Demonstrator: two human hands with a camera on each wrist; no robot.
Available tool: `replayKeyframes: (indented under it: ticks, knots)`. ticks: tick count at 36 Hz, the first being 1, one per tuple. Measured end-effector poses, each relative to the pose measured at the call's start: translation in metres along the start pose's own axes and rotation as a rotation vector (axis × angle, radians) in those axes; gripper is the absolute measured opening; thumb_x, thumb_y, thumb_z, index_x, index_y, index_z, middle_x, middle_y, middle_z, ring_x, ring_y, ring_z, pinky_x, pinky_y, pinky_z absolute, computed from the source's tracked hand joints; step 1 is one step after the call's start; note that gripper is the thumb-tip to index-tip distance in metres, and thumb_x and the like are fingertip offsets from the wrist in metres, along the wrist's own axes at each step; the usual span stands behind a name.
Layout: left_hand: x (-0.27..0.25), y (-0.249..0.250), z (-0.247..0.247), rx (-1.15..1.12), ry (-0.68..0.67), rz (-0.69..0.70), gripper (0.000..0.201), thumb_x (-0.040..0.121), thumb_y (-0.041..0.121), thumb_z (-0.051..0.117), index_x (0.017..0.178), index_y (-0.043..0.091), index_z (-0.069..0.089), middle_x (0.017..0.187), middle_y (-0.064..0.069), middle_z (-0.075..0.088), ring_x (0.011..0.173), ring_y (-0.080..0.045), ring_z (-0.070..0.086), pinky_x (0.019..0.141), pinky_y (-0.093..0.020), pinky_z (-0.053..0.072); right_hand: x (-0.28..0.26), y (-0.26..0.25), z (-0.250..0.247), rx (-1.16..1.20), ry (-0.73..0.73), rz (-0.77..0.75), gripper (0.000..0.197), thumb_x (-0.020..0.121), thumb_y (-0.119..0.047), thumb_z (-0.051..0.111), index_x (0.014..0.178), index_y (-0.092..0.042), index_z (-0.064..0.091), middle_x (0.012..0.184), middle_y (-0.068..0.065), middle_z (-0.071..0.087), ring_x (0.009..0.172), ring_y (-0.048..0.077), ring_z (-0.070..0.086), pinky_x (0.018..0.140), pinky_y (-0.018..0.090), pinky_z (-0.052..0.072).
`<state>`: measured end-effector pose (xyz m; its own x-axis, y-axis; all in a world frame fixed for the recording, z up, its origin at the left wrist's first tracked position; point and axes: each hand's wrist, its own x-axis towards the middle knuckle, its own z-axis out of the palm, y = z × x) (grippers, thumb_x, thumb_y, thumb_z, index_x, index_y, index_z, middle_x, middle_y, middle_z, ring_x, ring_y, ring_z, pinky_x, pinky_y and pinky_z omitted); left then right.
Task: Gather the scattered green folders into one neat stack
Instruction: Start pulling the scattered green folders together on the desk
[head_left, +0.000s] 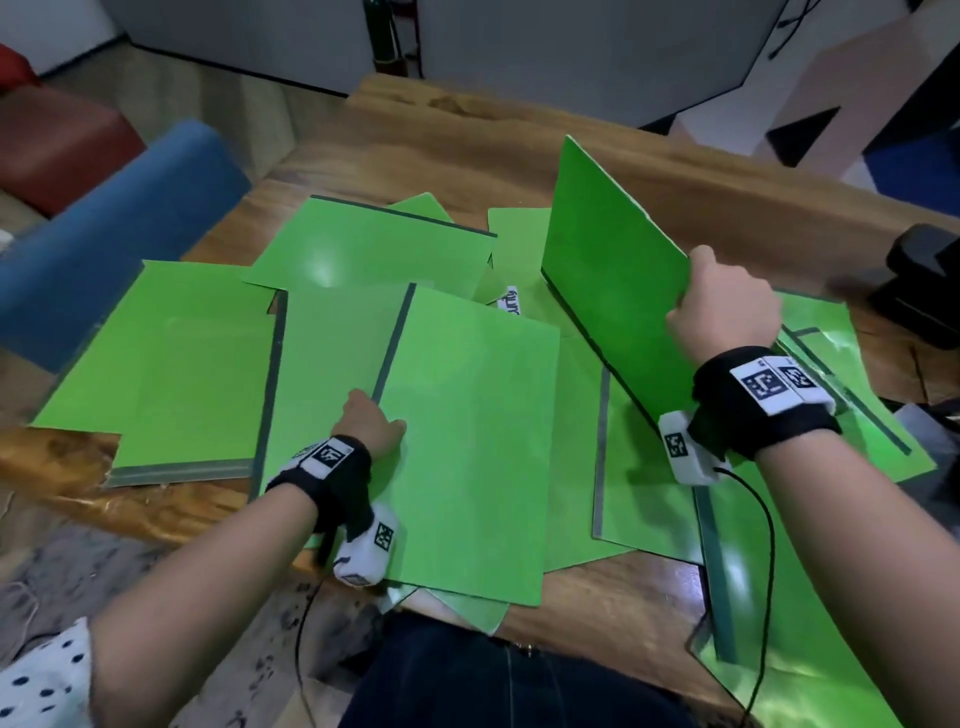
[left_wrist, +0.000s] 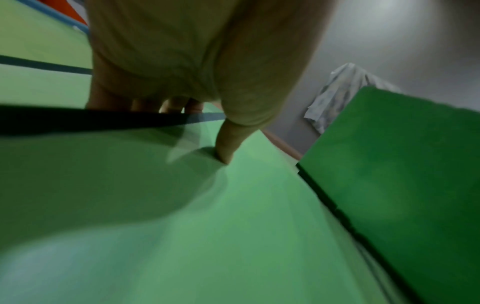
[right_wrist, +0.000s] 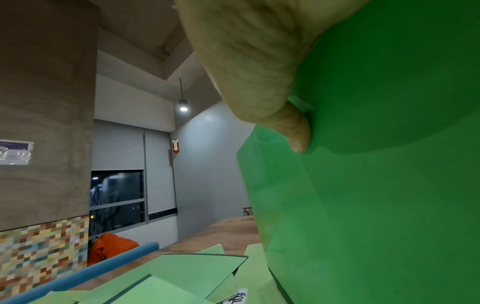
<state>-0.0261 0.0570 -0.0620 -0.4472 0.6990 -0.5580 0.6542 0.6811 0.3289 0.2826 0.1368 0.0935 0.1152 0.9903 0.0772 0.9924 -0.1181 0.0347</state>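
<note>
Wooden surface strewn with green folders; left hand fingers pinch the middle folder, right hand fingers grip a tilted raised folder.

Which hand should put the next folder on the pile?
Probably the right hand: it already grips a lifted folder. The left hand is busy gripping the flat folder.

Wooden table, blue cushion
</note>
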Motion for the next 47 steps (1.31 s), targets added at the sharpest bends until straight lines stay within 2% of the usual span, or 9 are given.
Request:
replayKeyframes:
  ticks: [5, 11, 13, 17, 20, 28, 34, 42, 47]
  knots:
    - [0.011, -0.001, -0.036, -0.049, 0.025, -0.056, 0.059, 0.083, 0.024, 0.068, 0.128, -0.002, 0.042, 0.127, -0.02, 0.051, 0.109, -0.036, 0.056, 0.083, -0.037, 0.049, -0.002, -0.001, 0.001, 0.004, -0.007, -0.009, 0.033, 0.085, -0.013, 0.062, 0.113, -0.004, 0.046, 0.073, 0.012, 0.053, 0.064, 0.028, 0.051, 0.056, 0.03, 0.04]
    - [0.022, -0.035, -0.066, 0.11, 0.043, -0.212, 0.061, 0.082, 0.044, 0.066, 0.126, 0.004, 0.05, 0.132, -0.018, 0.05, 0.126, -0.034, 0.041, 0.109, -0.037, 0.028, -0.002, -0.001, 0.003, 0.003, -0.002, -0.018, 0.035, 0.085, -0.015, 0.063, 0.114, -0.005, 0.046, 0.07, 0.011, 0.054, 0.061, 0.027, 0.053, 0.052, 0.027, 0.039]
    - [0.025, -0.047, -0.063, 0.082, 0.021, -0.251, 0.066, 0.079, 0.047, 0.068, 0.127, 0.005, 0.05, 0.13, -0.016, 0.053, 0.124, -0.035, 0.043, 0.109, -0.041, 0.031, -0.002, -0.001, 0.003, -0.004, -0.002, -0.022, 0.033, 0.085, -0.014, 0.063, 0.113, -0.005, 0.046, 0.068, 0.009, 0.051, 0.06, 0.026, 0.051, 0.049, 0.025, 0.035]
    - [0.017, -0.053, -0.057, -0.007, 0.067, -0.29, 0.071, 0.079, 0.041, 0.071, 0.135, 0.011, 0.041, 0.139, -0.021, 0.028, 0.123, -0.04, 0.039, 0.105, -0.045, 0.036, -0.001, -0.001, 0.003, -0.02, -0.006, -0.026, 0.033, 0.086, -0.015, 0.062, 0.112, -0.005, 0.045, 0.065, 0.008, 0.049, 0.06, 0.026, 0.051, 0.05, 0.026, 0.036]
    - [0.014, -0.052, -0.055, -0.074, 0.089, -0.267, 0.069, 0.081, 0.035, 0.071, 0.136, 0.011, 0.039, 0.136, -0.02, 0.033, 0.12, -0.039, 0.042, 0.102, -0.043, 0.039, 0.0, -0.001, 0.004, -0.03, -0.005, -0.026, 0.031, 0.086, -0.014, 0.061, 0.11, -0.004, 0.045, 0.061, 0.007, 0.045, 0.059, 0.026, 0.05, 0.049, 0.026, 0.034]
    - [-0.007, -0.015, -0.09, -0.242, 0.33, -0.055, 0.05, 0.081, 0.013, 0.071, 0.124, 0.007, 0.047, 0.12, -0.016, 0.058, 0.103, -0.035, 0.059, 0.085, -0.04, 0.048, 0.003, 0.001, 0.005, -0.034, -0.002, -0.009, 0.032, 0.086, -0.017, 0.062, 0.11, -0.004, 0.044, 0.07, 0.011, 0.052, 0.062, 0.028, 0.052, 0.051, 0.029, 0.039]
    - [-0.051, 0.045, -0.118, -0.086, 0.477, 0.236, 0.041, 0.085, 0.005, 0.061, 0.122, 0.013, 0.045, 0.112, -0.013, 0.061, 0.082, -0.027, 0.052, 0.069, -0.035, 0.041, 0.006, 0.005, 0.001, -0.018, 0.002, -0.002, 0.031, 0.086, -0.015, 0.061, 0.111, -0.004, 0.045, 0.082, 0.017, 0.06, 0.067, 0.029, 0.048, 0.056, 0.031, 0.039]
    - [-0.114, 0.104, -0.152, 0.266, 0.738, 0.657, 0.035, 0.088, 0.01, 0.056, 0.115, 0.012, 0.034, 0.081, -0.017, 0.059, 0.071, -0.035, 0.055, 0.059, -0.039, 0.04, 0.02, 0.025, -0.004, 0.048, -0.017, 0.035, 0.027, 0.085, -0.009, 0.055, 0.111, -0.002, 0.048, 0.101, 0.026, 0.062, 0.092, 0.043, 0.06, 0.066, 0.036, 0.039]
    - [-0.11, 0.119, -0.171, -0.133, 0.51, 0.721, 0.038, 0.086, 0.014, 0.064, 0.113, 0.013, 0.039, 0.105, -0.007, 0.054, 0.095, -0.024, 0.053, 0.078, -0.035, 0.039, 0.026, 0.03, -0.006, 0.116, -0.011, 0.052, 0.023, 0.083, -0.009, 0.054, 0.106, -0.004, 0.052, 0.101, 0.025, 0.063, 0.091, 0.042, 0.061, 0.069, 0.037, 0.042]
